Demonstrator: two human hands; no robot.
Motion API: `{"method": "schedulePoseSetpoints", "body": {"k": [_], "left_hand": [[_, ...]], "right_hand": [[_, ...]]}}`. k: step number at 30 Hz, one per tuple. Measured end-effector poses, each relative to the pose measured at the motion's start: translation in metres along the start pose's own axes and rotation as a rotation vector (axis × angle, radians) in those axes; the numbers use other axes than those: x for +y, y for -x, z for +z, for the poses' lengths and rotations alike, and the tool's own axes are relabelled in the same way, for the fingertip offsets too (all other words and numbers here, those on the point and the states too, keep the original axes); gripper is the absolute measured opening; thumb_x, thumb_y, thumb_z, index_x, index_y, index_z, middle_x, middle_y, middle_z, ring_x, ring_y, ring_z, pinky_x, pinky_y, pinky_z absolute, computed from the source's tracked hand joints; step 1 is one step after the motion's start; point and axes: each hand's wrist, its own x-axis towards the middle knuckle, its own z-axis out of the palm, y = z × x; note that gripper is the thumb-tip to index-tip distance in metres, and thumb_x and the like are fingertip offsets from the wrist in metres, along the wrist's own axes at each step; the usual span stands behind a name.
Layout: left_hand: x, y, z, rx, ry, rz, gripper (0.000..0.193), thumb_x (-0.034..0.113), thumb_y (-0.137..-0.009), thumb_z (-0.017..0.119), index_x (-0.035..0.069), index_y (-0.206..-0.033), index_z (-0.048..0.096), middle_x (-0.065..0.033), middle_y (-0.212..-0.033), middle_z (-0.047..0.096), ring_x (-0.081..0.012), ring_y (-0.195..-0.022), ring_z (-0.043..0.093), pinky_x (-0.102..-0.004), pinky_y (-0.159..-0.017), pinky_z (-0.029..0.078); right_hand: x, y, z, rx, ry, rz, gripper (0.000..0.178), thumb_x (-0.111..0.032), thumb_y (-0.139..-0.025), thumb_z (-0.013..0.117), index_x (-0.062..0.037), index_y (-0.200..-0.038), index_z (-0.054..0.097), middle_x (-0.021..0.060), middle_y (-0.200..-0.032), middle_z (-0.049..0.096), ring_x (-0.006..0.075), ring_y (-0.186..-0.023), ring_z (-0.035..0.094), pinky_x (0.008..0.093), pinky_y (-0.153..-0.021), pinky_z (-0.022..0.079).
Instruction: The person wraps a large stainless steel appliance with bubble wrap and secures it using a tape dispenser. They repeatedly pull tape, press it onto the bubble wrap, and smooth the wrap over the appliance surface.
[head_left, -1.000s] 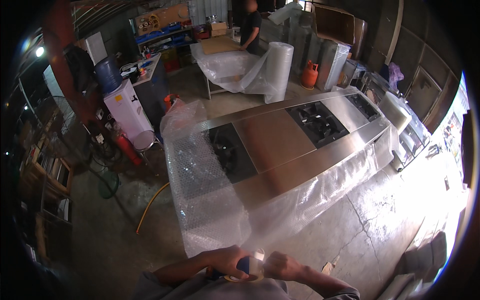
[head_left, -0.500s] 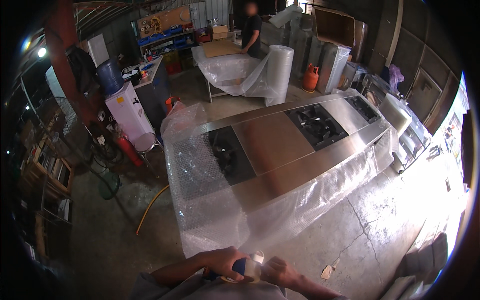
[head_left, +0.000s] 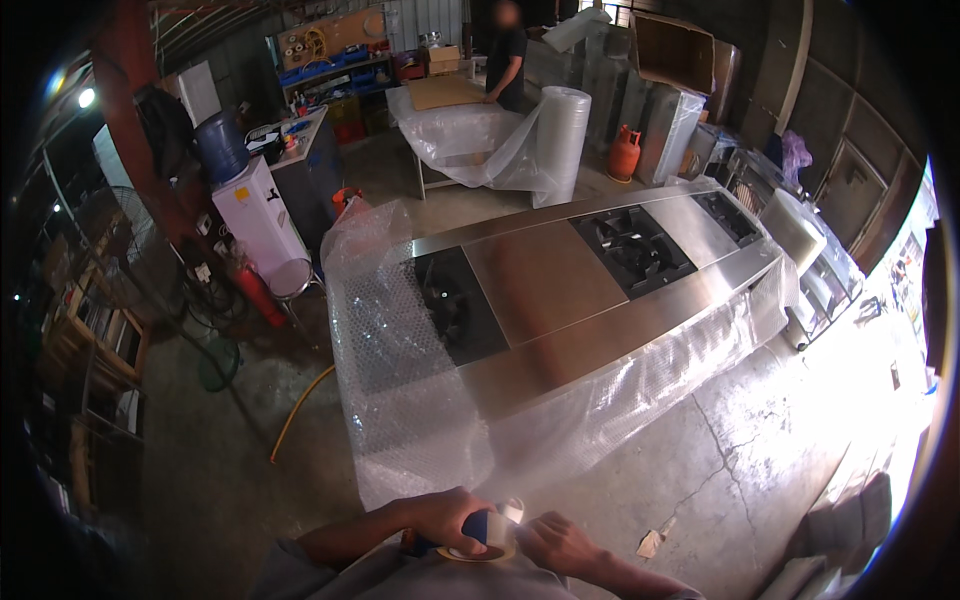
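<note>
On the near side of a long stainless-steel stove (head_left: pixel 535 300), a worker in a workshop holds a blue tape dispenser (head_left: pixel 474 528) low against the body, its tape roll (head_left: pixel 497 538) facing right. The left hand (head_left: pixel 445 520) is wrapped around the blue part, fingers over the top and thumb across the near face. The right hand (head_left: pixel 555 540) has its fingers curled together at the roll's right side; whether they pinch a tape end cannot be made out.

The step in hand appears to be working at the tape. Done well, it would call for a firm, steady left grip, the roll free to turn, and right fingertips lifting the edge evenly, so that the strip neither splits nor folds onto itself. Thumbs are best kept off the roll's rim and clear of any cutting edge.

The dispenser sits inside the left hand's grasp; the roll lies between the two hands, just left of the right fingers, contact there being unclear. All of it is in front of the stove's near edge, beyond the bubble wrap (head_left: pixel 405 400) that covers the stove's left end and hangs down its near side. Behind the stove, a co-worker (head_left: pixel 508 65) stands beside a tall bubble-wrap roll (head_left: pixel 563 140).
</note>
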Motion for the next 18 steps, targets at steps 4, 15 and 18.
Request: {"method": "schedulePoseSetpoints", "body": {"k": [4,15,18], "left_hand": [[0.004,-0.002,0.001,-0.004,0.010,-0.015,0.064,0.043,-0.074,0.084,-0.001,-0.117,0.070,-0.0191,-0.102,0.076,-0.0295,-0.091,0.073,-0.0378,-0.085,0.056],[0.017,-0.009,0.001,0.009,-0.092,0.100,0.072,0.044,-0.074,0.084,-0.003,-0.126,0.066,-0.0211,-0.097,0.077,-0.0286,-0.086,0.076,-0.0364,-0.082,0.059],[0.014,-0.008,0.004,0.010,-0.123,0.097,0.073,0.044,-0.074,0.083,-0.003,-0.127,0.066,-0.0209,-0.098,0.077,-0.0291,-0.087,0.076,-0.0371,-0.083,0.060]], "right_hand": [[0.008,0.000,0.000,0.017,-0.029,-0.044,0.029,-0.015,-0.082,0.078,-0.0043,-0.103,0.060,0.0113,-0.085,0.065,0.0311,-0.080,0.069,0.0421,-0.080,0.058],[0.025,0.000,0.000,0.080,-0.189,-0.061,0.025,-0.014,-0.082,0.082,-0.0048,-0.092,0.061,0.0119,-0.078,0.062,0.0334,-0.074,0.066,0.0435,-0.073,0.057],[0.030,0.010,0.005,0.071,-0.164,0.001,0.024,-0.013,-0.081,0.082,-0.0048,-0.092,0.062,0.0110,-0.080,0.064,0.0330,-0.076,0.067,0.0427,-0.074,0.057]]}}
